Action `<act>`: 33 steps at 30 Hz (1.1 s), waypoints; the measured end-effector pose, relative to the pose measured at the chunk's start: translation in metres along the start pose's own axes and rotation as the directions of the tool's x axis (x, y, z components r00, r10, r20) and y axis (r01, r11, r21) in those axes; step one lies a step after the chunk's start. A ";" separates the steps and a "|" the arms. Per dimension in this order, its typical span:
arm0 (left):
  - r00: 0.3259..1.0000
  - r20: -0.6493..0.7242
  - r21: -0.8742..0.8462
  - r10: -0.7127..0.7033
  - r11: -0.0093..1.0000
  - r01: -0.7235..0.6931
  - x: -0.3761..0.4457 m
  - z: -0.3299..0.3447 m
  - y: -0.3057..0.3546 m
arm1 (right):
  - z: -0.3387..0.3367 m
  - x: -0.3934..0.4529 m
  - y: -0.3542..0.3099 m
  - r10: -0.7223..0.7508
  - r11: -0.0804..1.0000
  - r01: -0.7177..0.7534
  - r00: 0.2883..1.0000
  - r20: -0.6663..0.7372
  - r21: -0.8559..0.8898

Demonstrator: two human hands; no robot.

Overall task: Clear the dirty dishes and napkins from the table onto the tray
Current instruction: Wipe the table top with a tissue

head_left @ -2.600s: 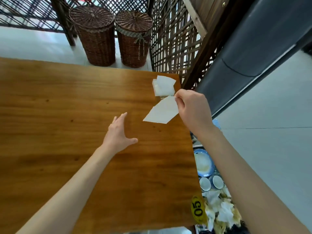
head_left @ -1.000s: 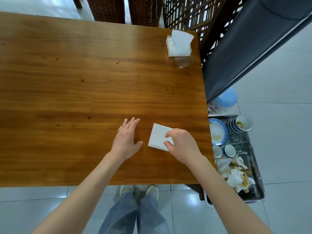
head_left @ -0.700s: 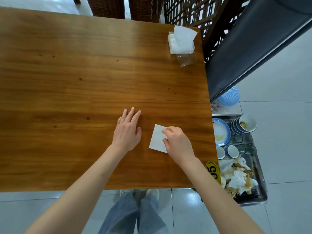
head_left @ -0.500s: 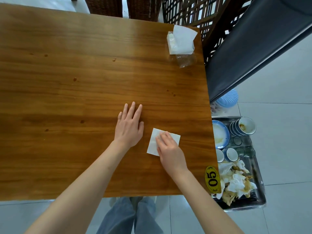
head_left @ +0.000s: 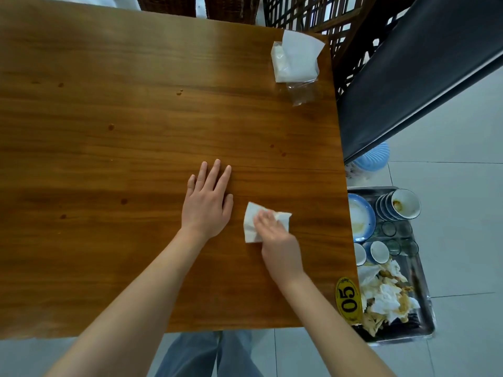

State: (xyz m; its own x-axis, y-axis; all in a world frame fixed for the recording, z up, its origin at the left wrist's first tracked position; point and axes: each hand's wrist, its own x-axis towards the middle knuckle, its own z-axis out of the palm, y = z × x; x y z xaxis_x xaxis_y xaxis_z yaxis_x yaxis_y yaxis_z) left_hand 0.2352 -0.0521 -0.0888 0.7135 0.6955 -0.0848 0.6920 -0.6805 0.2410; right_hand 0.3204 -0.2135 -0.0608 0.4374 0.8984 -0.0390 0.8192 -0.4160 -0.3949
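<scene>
A clean white napkin point(head_left: 251, 227) lies on the wooden table point(head_left: 109, 131) near its right edge. My right hand point(head_left: 275, 238) presses flat on the napkin, whose edges are rumpled. My left hand point(head_left: 208, 202) rests flat on the wood just to its left, fingers straight. Beside the table's right edge, lower down, a metal tray point(head_left: 423, 289) carries a blue-rimmed plate point(head_left: 359, 216), stacked small bowls point(head_left: 400, 204), small cups point(head_left: 378, 251), glasses and a heap of soiled napkins point(head_left: 386, 297).
A pack of white tissues point(head_left: 295, 59) in clear wrap stands at the table's far right corner. A yellow "05" tag point(head_left: 348, 299) sits on the near right corner. Small stains dot the wood. A dark slanted panel point(head_left: 422, 72) rises at right; wicker baskets stand behind the table.
My right hand pulled a napkin from the tissue pack, laid it on the table near the right edge and now presses it flat. My left hand flattened beside it.
</scene>
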 end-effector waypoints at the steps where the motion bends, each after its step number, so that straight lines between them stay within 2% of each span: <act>1: 1.000 -0.003 -0.002 0.002 1.000 -0.002 0.000 0.000 0.000 | -0.001 -0.009 0.000 -0.050 0.999 0.050 0.999 0.018 0.009; 3: 1.000 -0.002 -0.010 0.009 1.000 -0.009 -0.001 -0.001 0.000 | -0.008 -0.017 0.017 -0.091 0.996 0.091 0.996 0.011 -0.002; 8: 1.000 0.005 -0.013 -0.008 1.000 0.008 0.001 -0.002 0.001 | -0.016 0.016 0.051 0.209 0.978 -0.208 0.977 -0.048 0.021; 10: 1.000 0.003 -0.005 -0.012 1.000 0.012 0.001 -0.002 0.001 | -0.011 0.027 0.039 0.224 0.975 -0.223 0.974 -0.043 0.022; 13: 1.000 0.002 -0.014 -0.013 1.000 0.013 0.002 -0.002 0.000 | -0.009 0.018 0.023 0.056 0.998 -0.056 0.998 -0.002 -0.011; 16: 1.000 0.003 -0.024 -0.009 1.000 0.009 0.001 -0.002 0.000 | -0.018 0.009 0.040 -0.085 0.995 0.086 0.996 0.032 -0.046; 17: 1.000 0.006 -0.023 -0.008 1.000 0.008 0.001 -0.002 0.000 | -0.023 0.017 0.050 -0.060 0.997 0.061 0.998 0.028 -0.045; 21: 1.000 0.014 -0.046 -0.001 0.999 0.002 0.001 -0.003 -0.001 | -0.032 0.094 0.077 0.274 0.960 -0.278 0.958 -0.081 -0.033; 23: 1.000 0.015 -0.051 -0.003 0.999 0.004 0.000 -0.003 -0.001 | -0.036 0.137 0.080 0.313 0.946 -0.318 0.946 -0.083 -0.057; 27: 1.000 0.008 -0.033 -0.016 0.999 0.016 0.002 -0.003 -0.001 | -0.025 0.183 0.057 0.237 0.969 -0.239 0.971 -0.038 -0.064; 31: 1.000 0.003 -0.026 -0.017 1.000 0.017 0.002 -0.002 -0.001 | -0.012 0.149 0.049 0.037 0.996 -0.038 0.999 -0.007 -0.086; 33: 1.000 0.004 -0.035 -0.023 0.999 0.023 0.002 -0.001 -0.001 | -0.018 0.134 0.064 0.001 0.997 -0.001 1.000 0.004 -0.083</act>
State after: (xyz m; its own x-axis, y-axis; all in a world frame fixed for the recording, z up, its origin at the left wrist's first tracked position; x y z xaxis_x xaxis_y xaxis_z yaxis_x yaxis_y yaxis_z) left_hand 0.2362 -0.0499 -0.0878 0.6980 0.7098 -0.0945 0.7039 -0.6558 0.2728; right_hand 0.4385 -0.1223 -0.0746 0.4370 0.8984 -0.0434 0.8466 -0.4271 -0.3176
